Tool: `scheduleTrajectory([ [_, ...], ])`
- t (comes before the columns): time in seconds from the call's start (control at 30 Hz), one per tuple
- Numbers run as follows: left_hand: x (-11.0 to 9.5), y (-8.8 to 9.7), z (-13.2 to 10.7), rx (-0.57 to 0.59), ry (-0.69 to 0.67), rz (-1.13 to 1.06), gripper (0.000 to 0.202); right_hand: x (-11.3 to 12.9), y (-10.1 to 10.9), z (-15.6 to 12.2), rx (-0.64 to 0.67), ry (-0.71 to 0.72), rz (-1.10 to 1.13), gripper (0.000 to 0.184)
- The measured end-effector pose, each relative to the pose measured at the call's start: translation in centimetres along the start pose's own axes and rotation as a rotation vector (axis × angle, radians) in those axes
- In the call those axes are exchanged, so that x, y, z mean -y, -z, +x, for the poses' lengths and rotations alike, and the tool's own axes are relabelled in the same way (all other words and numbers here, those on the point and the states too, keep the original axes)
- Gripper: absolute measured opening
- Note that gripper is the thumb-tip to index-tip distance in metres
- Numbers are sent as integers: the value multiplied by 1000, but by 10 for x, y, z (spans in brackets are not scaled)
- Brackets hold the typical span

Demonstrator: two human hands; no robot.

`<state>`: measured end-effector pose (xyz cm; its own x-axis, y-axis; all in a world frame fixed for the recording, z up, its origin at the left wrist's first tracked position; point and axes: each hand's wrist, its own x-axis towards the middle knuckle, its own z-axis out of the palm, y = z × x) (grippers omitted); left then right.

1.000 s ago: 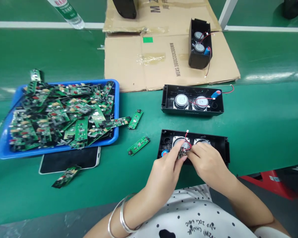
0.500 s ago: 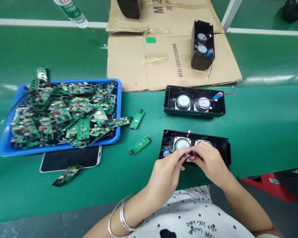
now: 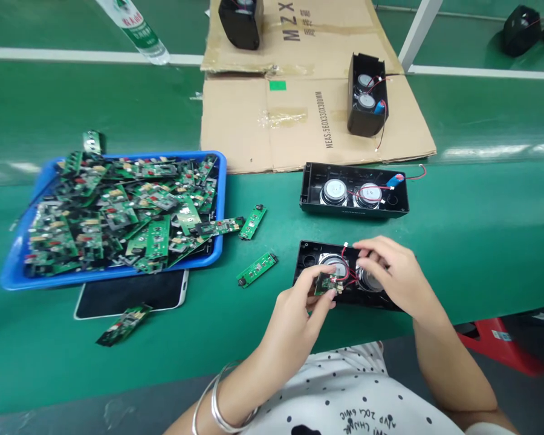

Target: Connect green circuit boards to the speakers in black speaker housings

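My left hand [image 3: 301, 308] pinches a small green circuit board [image 3: 325, 284] over the front speaker housing [image 3: 304, 249]. Red and black wires run from the board's end toward the speakers. My right hand [image 3: 396, 275] hovers above the housing's right side, thumb and fingertips apart with nothing between them. Just left of its fingertips a white plug [image 3: 345, 244] sticks up on a red wire. Inside this black housing are two round speakers, the left one [image 3: 330, 261] partly behind my left hand and the right one [image 3: 367, 279] partly behind my right.
A blue tray [image 3: 222, 199] heaped with circuit boards stands at left, over a phone [image 3: 131, 296]. Loose boards [image 3: 257, 269] lie beside it. Behind is a second speaker housing [image 3: 356, 208]; another housing [image 3: 367, 115] stands on flattened cardboard [image 3: 236, 133]. A bottle [image 3: 140, 33] is at the back.
My right hand has moved away from my left and its fingers have parted. The circuit board in my left hand now shows, with wires at its end. The view has shifted slightly.
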<state>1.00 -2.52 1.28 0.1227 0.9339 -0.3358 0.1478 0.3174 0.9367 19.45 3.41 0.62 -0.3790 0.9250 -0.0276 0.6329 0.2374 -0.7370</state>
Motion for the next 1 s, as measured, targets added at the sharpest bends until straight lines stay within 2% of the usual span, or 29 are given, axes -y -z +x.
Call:
scheduleTrajectory([
  [0.07, -1, 1, 0, -8, 8, 31, 23, 1, -5, 12, -107, -65, -182, 19],
  [0.13, -2, 2, 0, -19, -16, 115, 23, 4, -12, 23, -90, -72, -302, 14],
  [0.2, -3, 3, 0, -26, -35, 199, 22, 6, -15, 28, -47, -27, -271, 8],
  [0.3, -6, 3, -1, -36, -52, 253, 19, 5, -9, 18, -82, 13, -75, 13],
  [0.47, -8, 2, -1, -106, -123, 248, 18, -1, 4, -26, -93, -271, 394, 19],
  [0.63, -6, -9, 7, -117, -157, 210, 20, 1, -15, -44, -256, -391, 719, 23],
  [0.73, -2, -16, 11, -126, -161, 207, 20, 1, -25, -43, -308, -407, 739, 26],
  [0.83, 2, -18, 12, -181, -153, 226, 21, 1, -26, -43, -318, -306, 533, 18],
  [0.93, 4, -18, 13, -194, -165, 196, 24, 0, -25, -43, -331, -73, 238, 12],
  [1.0, 3, -17, 13, -183, -176, 175, 24, 0, -26, -43, -304, 55, 100, 16],
])
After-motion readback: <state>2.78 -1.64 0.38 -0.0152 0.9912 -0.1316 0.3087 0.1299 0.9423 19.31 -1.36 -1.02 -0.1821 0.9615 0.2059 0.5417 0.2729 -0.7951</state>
